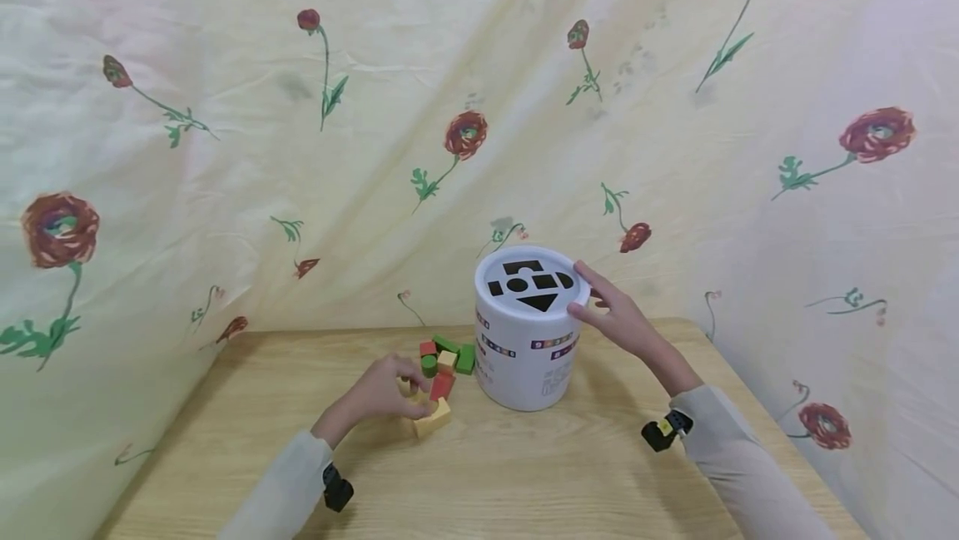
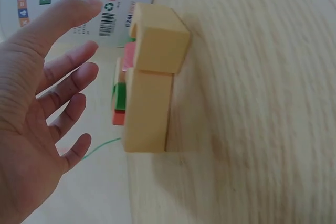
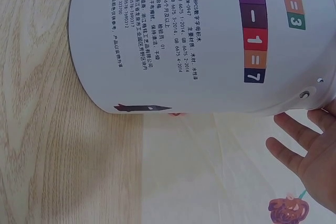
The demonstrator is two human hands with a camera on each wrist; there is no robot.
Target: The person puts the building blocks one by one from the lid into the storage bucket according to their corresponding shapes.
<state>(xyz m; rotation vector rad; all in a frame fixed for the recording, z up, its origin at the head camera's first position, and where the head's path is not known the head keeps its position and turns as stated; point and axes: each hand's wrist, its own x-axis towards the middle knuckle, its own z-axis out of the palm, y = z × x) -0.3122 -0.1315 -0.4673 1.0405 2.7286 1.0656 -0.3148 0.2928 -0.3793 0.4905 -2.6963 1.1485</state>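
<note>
A white shape-sorter bucket (image 1: 524, 378) stands upright on the table, its lid (image 1: 497, 271) cut with dark shaped holes. My right hand (image 1: 620, 319) rests at the lid's right edge, thumb and fingers spread; in the right wrist view its fingertips (image 3: 286, 120) touch the rim. My left hand (image 1: 378, 390) reaches over a small cluster of blocks left of the bucket. In the left wrist view its fingers are loosely bent, beside an upper pale yellow block (image 2: 163, 40) and a longer one (image 2: 148, 114). A red block (image 1: 442, 386) lies just behind.
Further back in the cluster are a green cylinder (image 1: 429, 365), a green block (image 1: 465, 359), a small red block (image 1: 427, 349) and a pale block (image 1: 446, 360). A flowered cloth (image 1: 360, 190) hangs behind the wooden table (image 1: 494, 482) and along its sides.
</note>
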